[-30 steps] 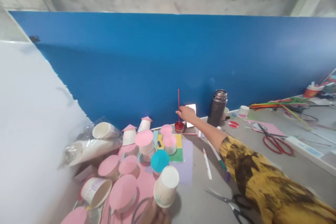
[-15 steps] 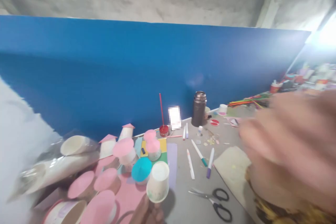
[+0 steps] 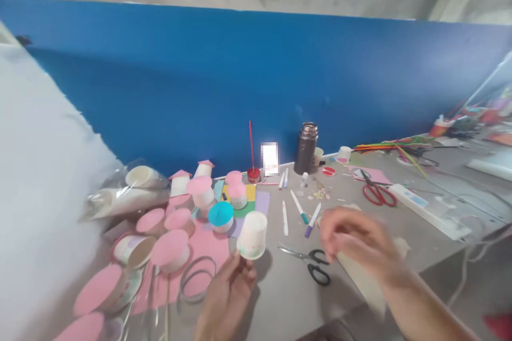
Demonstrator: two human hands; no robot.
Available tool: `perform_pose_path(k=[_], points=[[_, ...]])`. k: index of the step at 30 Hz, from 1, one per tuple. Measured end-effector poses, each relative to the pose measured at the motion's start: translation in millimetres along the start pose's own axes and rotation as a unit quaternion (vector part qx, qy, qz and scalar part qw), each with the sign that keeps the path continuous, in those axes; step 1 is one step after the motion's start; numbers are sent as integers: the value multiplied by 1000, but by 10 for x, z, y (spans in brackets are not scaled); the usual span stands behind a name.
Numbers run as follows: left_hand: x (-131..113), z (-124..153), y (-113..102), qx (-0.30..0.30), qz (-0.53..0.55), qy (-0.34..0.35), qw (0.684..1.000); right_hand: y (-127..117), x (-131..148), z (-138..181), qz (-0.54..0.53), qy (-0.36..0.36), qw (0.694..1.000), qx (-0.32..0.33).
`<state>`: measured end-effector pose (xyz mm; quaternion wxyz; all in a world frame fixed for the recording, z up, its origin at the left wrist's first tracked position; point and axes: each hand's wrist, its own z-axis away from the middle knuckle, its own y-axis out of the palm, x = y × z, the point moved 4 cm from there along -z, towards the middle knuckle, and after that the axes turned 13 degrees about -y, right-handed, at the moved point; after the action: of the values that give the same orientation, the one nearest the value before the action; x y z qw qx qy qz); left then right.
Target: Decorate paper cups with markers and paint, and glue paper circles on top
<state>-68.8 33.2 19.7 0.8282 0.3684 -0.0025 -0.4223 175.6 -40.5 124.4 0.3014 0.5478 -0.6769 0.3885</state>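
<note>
My left hand [image 3: 230, 290] is closed on a white paper cup [image 3: 253, 235], pinching its wide rim while the cup is upside down and slightly tilted. Faint coloured marks show near that rim. My right hand [image 3: 356, 240] hovers over a beige sheet [image 3: 366, 282] with its fingers bent; motion blur hides whether anything is between them. Black-handled scissors [image 3: 308, 262] lie open between my hands. Beyond them are several markers, including a purple-capped marker [image 3: 313, 220] and a green-capped marker [image 3: 299, 206]. A cup with a blue top [image 3: 221, 216] stands just left of the held cup.
Several cups with pink tops [image 3: 172, 248] crowd the left side, near plastic-wrapped stacked cups [image 3: 128, 200] and a grey tape ring [image 3: 198, 279]. A dark flask [image 3: 306, 149] stands by the blue partition [image 3: 200, 90]. Red-handled scissors [image 3: 378, 194] and a white power strip [image 3: 428, 212] lie right.
My right hand has come down and away from close to the camera to a spot over the beige sheet. My left hand still holds the cup, and the view has shifted.
</note>
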Motion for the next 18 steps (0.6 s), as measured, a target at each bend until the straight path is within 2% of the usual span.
perform_pose_path(k=[1, 3, 6, 8, 11, 16, 18], points=[[4, 8, 34, 8, 7, 1, 1000, 132, -262, -64, 2, 57, 998, 23], [22, 11, 140, 42, 12, -2, 999, 344, -734, -109, 4, 122, 992, 25], [90, 25, 315, 95, 29, -13, 995, 585, -1151, -28, -49, 152, 987, 13], [159, 52, 392, 117, 36, -32, 992, 687, -1212, 41, -103, 156, 982, 3], [250, 89, 410, 137, 44, -64, 987, 770, -1135, 91, -193, 179, 965, -17], [291, 39, 318, 140, 45, -79, 986, 867, -1076, 104, -394, 266, 877, -68], [297, 4, 315, 142, 40, -75, 986, 893, -1100, 96, -421, 276, 860, -84]])
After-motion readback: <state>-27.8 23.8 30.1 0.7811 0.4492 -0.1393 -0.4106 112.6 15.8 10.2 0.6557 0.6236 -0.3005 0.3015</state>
